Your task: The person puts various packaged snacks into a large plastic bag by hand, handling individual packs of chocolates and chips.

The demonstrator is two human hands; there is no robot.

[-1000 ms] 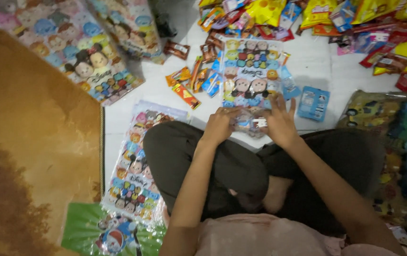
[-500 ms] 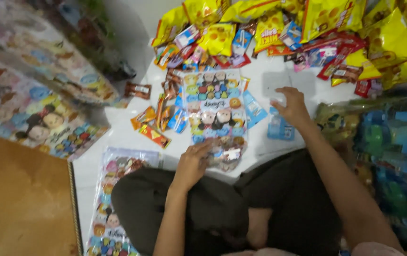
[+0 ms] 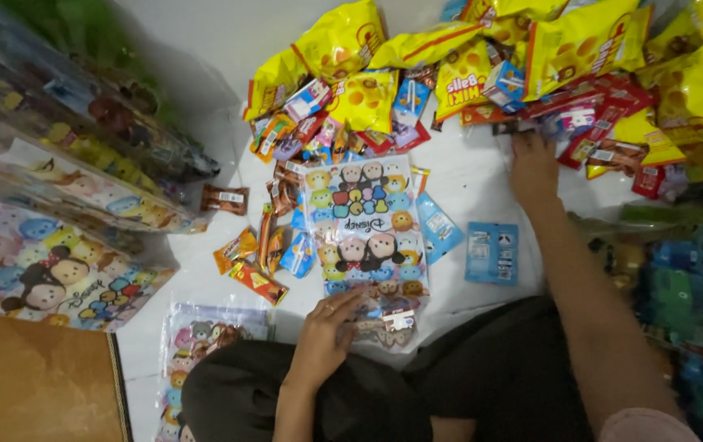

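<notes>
A colourful cartoon-print gift bag lies flat on the white floor in front of my crossed legs. My left hand rests on its near edge, fingers pressing down on it. My right hand reaches far forward to the pile of snack packets, its fingers among the red wrappers; whether it grips one I cannot tell. Yellow snack bags are heaped behind. A small blue packet lies beside my right forearm.
Small orange, brown and blue snack packets are scattered left of the bag. Stacks of cartoon-print bags lie at far left, another by my left knee. A brown mat sits bottom left. Green and blue packages crowd the right.
My right hand left the bag and stretched forward past the blue packet to the pile of snacks. My left hand stayed on the bag's near edge. The view tilted up.
</notes>
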